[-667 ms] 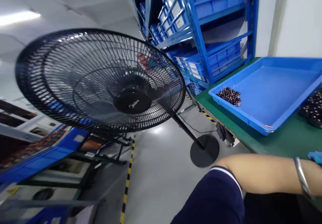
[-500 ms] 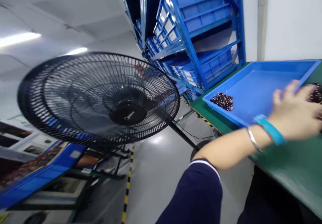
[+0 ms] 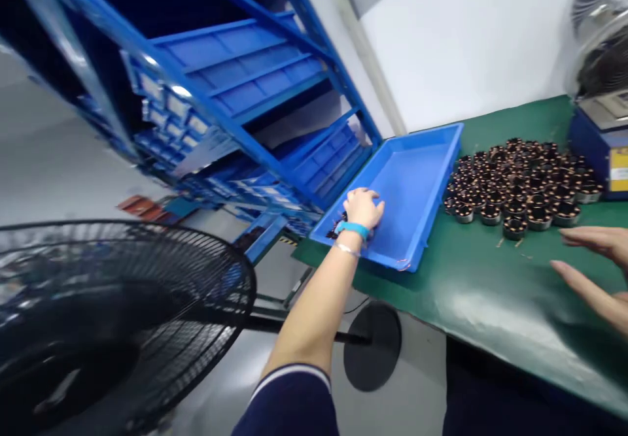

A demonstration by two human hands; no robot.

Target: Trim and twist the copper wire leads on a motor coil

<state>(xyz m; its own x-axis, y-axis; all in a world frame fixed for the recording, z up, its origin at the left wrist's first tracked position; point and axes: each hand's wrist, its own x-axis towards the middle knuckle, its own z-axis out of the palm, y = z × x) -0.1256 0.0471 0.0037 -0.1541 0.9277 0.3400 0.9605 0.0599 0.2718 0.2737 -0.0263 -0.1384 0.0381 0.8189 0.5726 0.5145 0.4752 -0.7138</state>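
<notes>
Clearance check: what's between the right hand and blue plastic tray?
Head view: green work mat, plus the near edge of a heap of copper-wound coils, separates the right hand from the blue plastic tray.

Navy sleeve (image 3: 289, 403), turquoise wristband (image 3: 351, 229) and silver bangle (image 3: 347, 250) on the left arm (image 3: 304, 318).
The sleeve ends in a dark cuff edged with 1 thin white stripe. The wristband, a flat strap, sits just behind the left hand (image 3: 363, 210), with the slim, shiny bangle next to it. Of the right hand, only the fingers (image 3: 596, 238) show, at the frame's edge.
</notes>
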